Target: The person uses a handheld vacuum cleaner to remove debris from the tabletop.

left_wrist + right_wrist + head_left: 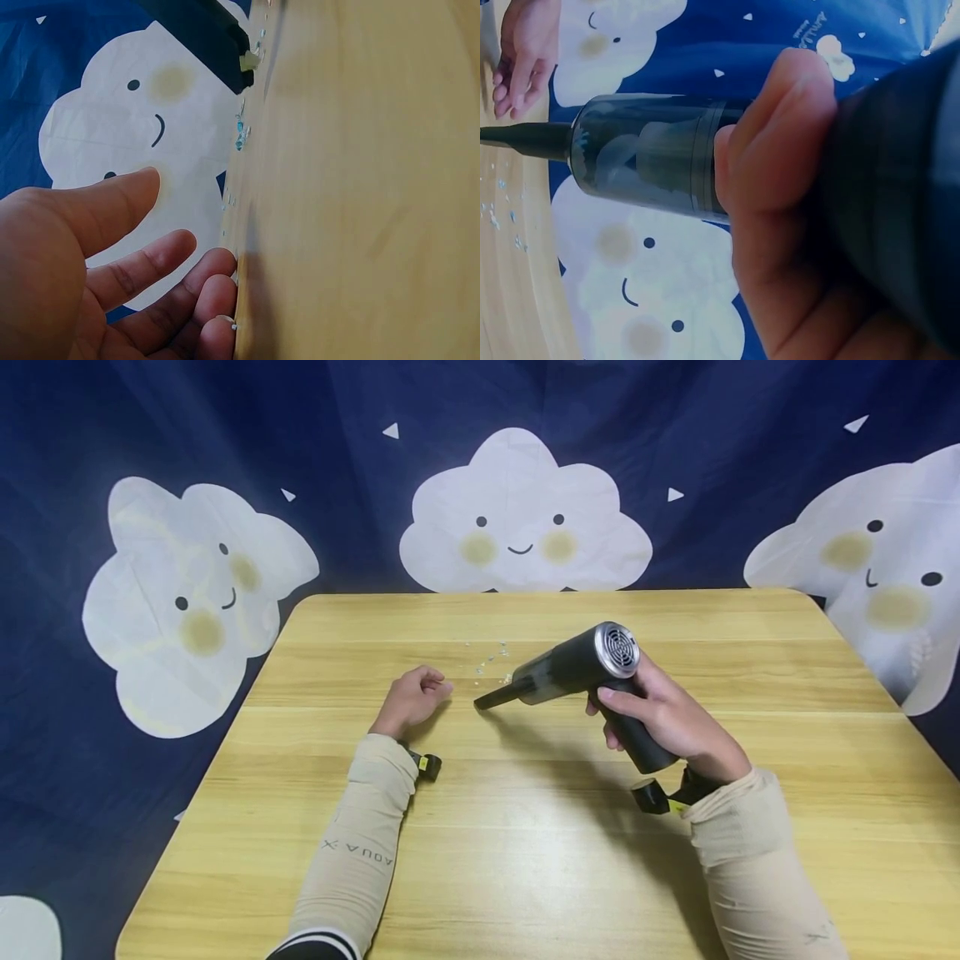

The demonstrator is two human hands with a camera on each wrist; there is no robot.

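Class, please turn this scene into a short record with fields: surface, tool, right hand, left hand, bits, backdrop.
surface: wood-grain table
tool: black handheld vacuum with narrow nozzle
right hand: grips the vacuum's handle
left hand: holds nothing, fingers bent, near the nozzle tip
bits: tiny, pale and blue, scattered near the nozzle
backdrop: blue cloth with smiling white clouds

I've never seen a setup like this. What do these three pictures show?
No robot here, just a person. The wide picture comes from a camera worn on the head; the two closer ones come from small wrist cameras. The right grip, a bare hand, holds a black device, probably a handheld vacuum, by its handle. The left grip, also bare, is empty near the nozzle. On the wooden table lie scattered small bits, some bluish. Behind hangs blue cloth printed with clouds.
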